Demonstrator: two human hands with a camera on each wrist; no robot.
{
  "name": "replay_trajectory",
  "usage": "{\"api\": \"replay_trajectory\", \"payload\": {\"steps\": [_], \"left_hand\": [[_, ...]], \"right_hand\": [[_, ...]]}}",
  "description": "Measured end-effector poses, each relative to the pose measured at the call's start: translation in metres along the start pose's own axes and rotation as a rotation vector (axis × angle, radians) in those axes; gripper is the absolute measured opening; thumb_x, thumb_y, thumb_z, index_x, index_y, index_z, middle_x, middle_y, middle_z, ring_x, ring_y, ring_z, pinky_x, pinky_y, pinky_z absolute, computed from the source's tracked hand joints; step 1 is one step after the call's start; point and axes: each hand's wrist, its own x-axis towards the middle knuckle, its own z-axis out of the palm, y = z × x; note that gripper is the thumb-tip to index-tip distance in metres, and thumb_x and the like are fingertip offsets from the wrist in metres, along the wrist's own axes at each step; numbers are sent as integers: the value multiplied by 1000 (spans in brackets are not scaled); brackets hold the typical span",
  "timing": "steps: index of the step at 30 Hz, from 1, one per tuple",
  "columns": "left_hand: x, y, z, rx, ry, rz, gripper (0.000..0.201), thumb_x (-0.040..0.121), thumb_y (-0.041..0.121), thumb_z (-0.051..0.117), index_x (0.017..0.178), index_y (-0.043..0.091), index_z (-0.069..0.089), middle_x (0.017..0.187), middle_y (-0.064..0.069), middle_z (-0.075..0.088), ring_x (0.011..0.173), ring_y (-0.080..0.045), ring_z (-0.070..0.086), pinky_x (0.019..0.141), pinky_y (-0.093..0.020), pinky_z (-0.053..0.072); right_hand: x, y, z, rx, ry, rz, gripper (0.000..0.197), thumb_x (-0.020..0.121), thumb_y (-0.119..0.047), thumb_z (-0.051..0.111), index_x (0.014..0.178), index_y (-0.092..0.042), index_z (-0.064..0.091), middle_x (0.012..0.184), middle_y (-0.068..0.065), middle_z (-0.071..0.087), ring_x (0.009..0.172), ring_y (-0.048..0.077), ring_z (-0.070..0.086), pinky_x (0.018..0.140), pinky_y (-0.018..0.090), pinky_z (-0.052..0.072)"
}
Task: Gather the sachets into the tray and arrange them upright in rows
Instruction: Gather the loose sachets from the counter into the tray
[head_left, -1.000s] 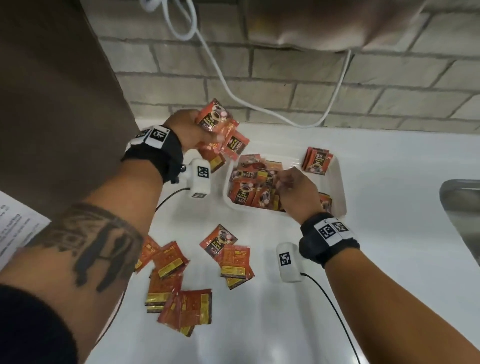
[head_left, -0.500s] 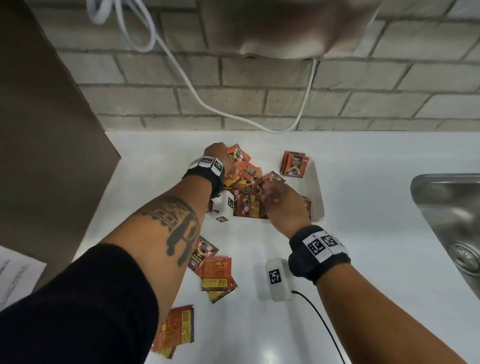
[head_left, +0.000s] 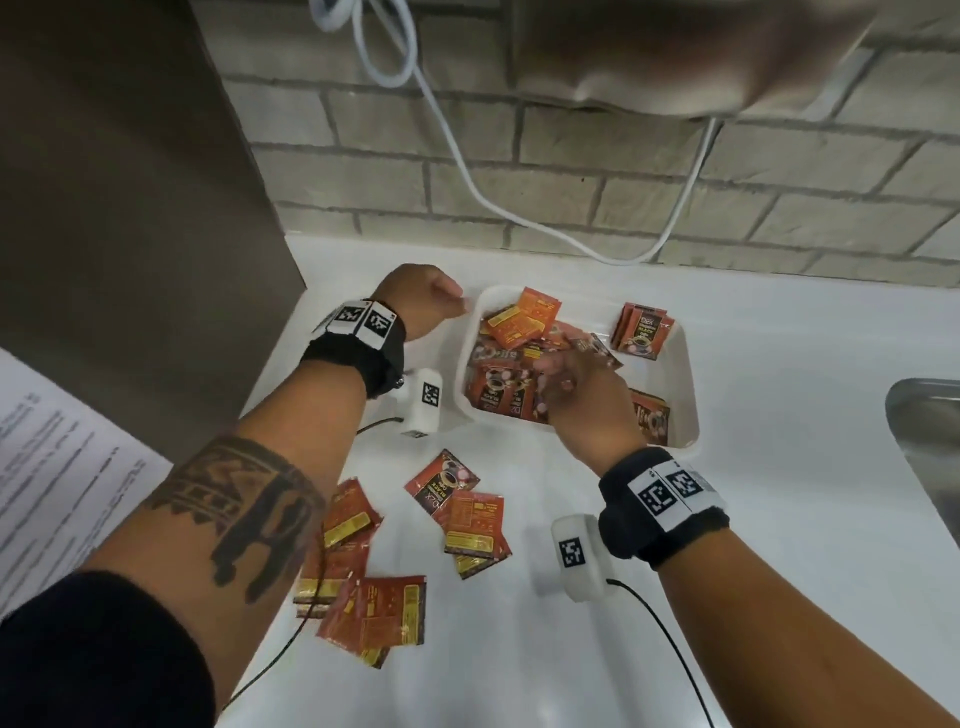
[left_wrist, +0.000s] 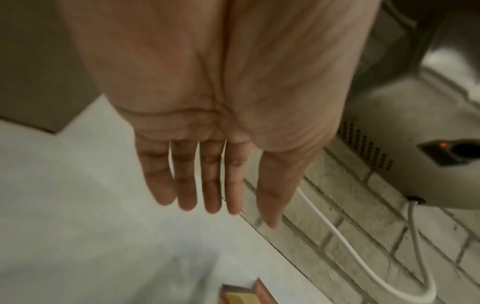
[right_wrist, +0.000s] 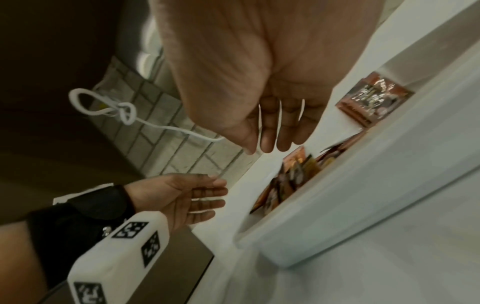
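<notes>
Sachets (head_left: 519, 358) jumbled flat in tray (head_left: 680, 384)

From my head, the light is soft and even; the white bench (head_left: 779, 467) reads bright with only faint shadows under my arms. The brick wall (head_left: 571, 171) bows toward the edges from the wide lens, and the grey unit (head_left: 701, 52) at the top smears into blur. My right grip (head_left: 576, 395) is motion-blurred at the fingertips over the tray (head_left: 685, 374). Both wrist views are dimmer and grainy, with a greenish cast. My left palm (left_wrist: 221, 82) fills its frame, soft and out of focus, and the bench below it is smeared. In the right wrist view the sachets (right_wrist: 293, 174) streak with blur.
</notes>
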Motion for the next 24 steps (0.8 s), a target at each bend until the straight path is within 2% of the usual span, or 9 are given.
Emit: {"api": "replay_trajectory", "payload": {"steps": [3,4,6,9,10,12,16,19,24], "left_hand": [[-44,-32,-20,92,-70,-78,40,89,39,75,117,12,70,123,-3,68,114,-20,61,94,-26,44],[-59,-44,-25,151,-104,-114,44,88,41,75,121,13,68,127,-3,66,116,-20,60,93,-25,43],[-86,-71,-30,273,-195,-193,55,84,46,78,128,18,62,135,-2,60,118,-21,58,95,-29,45],[-124,-105,-30,316,-279,-328,78,71,52,86,136,25,53,139,-1,49,108,-19,59,84,-31,53],[-132,-113,-27,361,-282,-346,88,66,56,88,139,26,50,140,-2,45,111,-21,58,87,-33,52],[-149,-128,-21,455,-258,-390,109,58,63,89,148,27,39,146,-6,36,131,-29,45,103,-42,46],[-172,-139,-3,455,-255,-469,133,53,64,90,158,24,18,152,-11,24,143,-37,24,112,-50,38],[-176,-137,7,440,-215,-474,127,56,56,92,155,22,21,148,-12,27,141,-36,25,110,-50,41],[-167,-141,6,278,-124,-498,96,59,39,96,138,21,44,133,-9,50,125,-28,49,101,-43,49]], "right_hand": [[-15,-13,13,-4,-85,-152,19,97,-9,55,103,-20,69,97,-16,65,85,-3,60,69,1,41],[-19,-16,19,-24,-148,-214,17,97,-11,58,104,-19,70,98,-15,67,85,-1,61,71,3,43],[-27,-21,31,-69,-329,-293,17,95,-13,64,109,-19,71,106,-8,70,90,6,64,75,16,48],[-35,-32,51,-261,-558,-300,35,92,-20,68,127,-21,62,125,-1,62,108,12,60,83,22,45],[-36,-34,57,-340,-592,-289,45,91,-22,69,134,-21,56,131,1,59,113,15,58,89,24,45],[-39,-39,71,-487,-636,-242,65,87,-29,72,145,-19,44,137,4,52,120,21,55,99,31,46],[-40,-40,99,-666,-627,-155,81,78,-36,80,145,-17,37,139,7,45,126,29,48,101,42,47],[-35,-40,108,-636,-613,-98,77,78,-31,82,142,-18,41,134,9,49,124,29,50,103,41,47],[-30,-42,109,-508,-558,-142,48,81,-20,78,124,-20,55,117,7,58,107,25,60,92,35,51]]}}
